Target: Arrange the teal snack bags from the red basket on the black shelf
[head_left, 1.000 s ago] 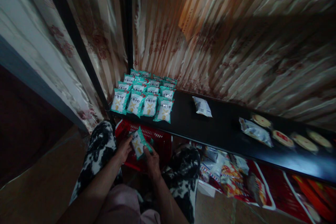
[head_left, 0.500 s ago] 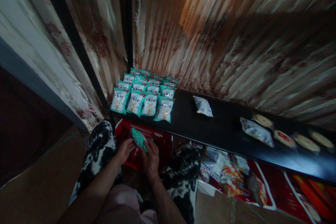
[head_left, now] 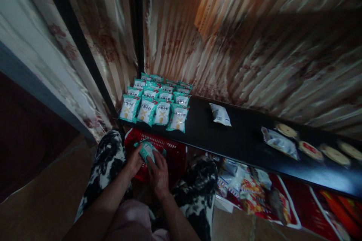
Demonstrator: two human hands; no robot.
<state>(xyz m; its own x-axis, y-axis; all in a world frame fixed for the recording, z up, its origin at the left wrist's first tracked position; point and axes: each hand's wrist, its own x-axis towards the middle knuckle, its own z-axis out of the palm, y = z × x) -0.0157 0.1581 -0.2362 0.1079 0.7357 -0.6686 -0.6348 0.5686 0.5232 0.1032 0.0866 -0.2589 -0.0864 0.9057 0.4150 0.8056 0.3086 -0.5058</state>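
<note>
A teal snack bag (head_left: pixel 147 150) is held between both hands above a red basket (head_left: pixel 177 158). My left hand (head_left: pixel 135 161) grips its left side, and my right hand (head_left: pixel 158 171) has its fingers on the bag's right side. Rows of similar teal and white bags (head_left: pixel 162 113) stand close together at the left end of the black shelf (head_left: pixel 198 128), just beyond the basket.
On the shelf further right lie a white-blue bag (head_left: pixel 220 115), another such bag (head_left: pixel 279 142) and several round packs (head_left: pixel 310 150). Below the shelf are baskets of colourful packets (head_left: pixel 251 192). A black post (head_left: pixel 138 26) and curtains (head_left: pixel 175 26) stand behind.
The teal bag has turned and tipped over to the left between my hands. My left hand now grips it, where before it was beside the bag.
</note>
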